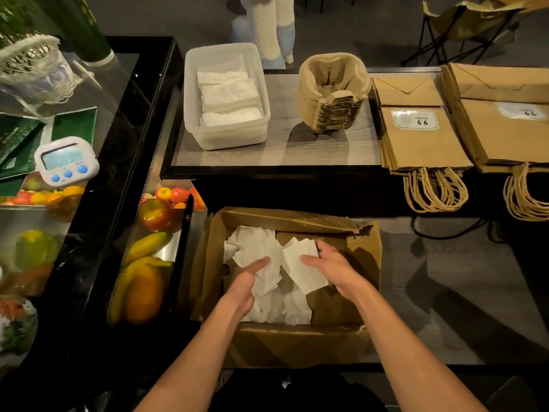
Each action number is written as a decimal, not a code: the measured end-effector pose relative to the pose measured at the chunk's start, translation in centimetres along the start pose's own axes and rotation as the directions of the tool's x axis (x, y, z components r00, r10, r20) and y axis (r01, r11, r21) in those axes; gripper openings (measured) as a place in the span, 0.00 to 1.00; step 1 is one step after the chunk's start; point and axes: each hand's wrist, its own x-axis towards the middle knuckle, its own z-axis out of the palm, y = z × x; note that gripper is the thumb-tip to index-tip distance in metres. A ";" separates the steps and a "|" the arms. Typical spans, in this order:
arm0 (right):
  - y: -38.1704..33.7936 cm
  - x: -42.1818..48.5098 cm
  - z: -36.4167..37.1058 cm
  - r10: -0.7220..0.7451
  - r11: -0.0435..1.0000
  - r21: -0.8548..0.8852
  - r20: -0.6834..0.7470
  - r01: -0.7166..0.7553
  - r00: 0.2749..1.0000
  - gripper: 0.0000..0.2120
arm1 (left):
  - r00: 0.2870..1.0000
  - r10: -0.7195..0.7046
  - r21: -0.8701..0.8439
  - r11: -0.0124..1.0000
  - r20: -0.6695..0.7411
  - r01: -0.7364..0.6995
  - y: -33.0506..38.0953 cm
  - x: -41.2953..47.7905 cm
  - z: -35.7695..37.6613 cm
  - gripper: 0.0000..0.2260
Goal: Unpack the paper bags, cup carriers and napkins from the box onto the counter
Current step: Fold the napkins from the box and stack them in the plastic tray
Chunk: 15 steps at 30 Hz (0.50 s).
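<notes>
In the box [297,343], left hand [245,285] and right hand [335,269] grip napkins [258,248]

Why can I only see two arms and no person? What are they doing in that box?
The camera sits on the person's head and looks down, so you see only their arms. The left hand and the right hand each hold white napkins inside a cardboard box. Up on the counter are a plastic tub of folded napkins, a stack of cup carriers and flat paper bags.
</notes>
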 end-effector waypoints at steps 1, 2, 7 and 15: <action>-0.2 -0.2 -0.3 -0.008 1.000 0.026 0.012 0.008 1.000 0.25 | 1.000 0.006 0.013 1.000 -0.021 -0.006 -0.2 0.3 0.0 0.34; -0.5 -0.3 -0.6 -0.011 0.997 0.082 0.031 0.008 0.999 0.24 | 0.999 0.020 0.021 1.000 -0.046 -0.019 -0.4 0.6 -0.1 0.36; -1.7 -0.7 -1.7 -0.158 0.934 0.353 0.291 0.047 0.944 0.22 | 0.994 0.070 0.131 0.990 -0.089 -0.058 0.1 0.0 0.6 0.24; 0.0 2.2 1.9 -0.140 0.981 -0.116 0.146 0.158 0.979 0.29 | 0.987 0.066 0.292 0.951 0.144 -0.106 0.9 -1.7 1.6 0.15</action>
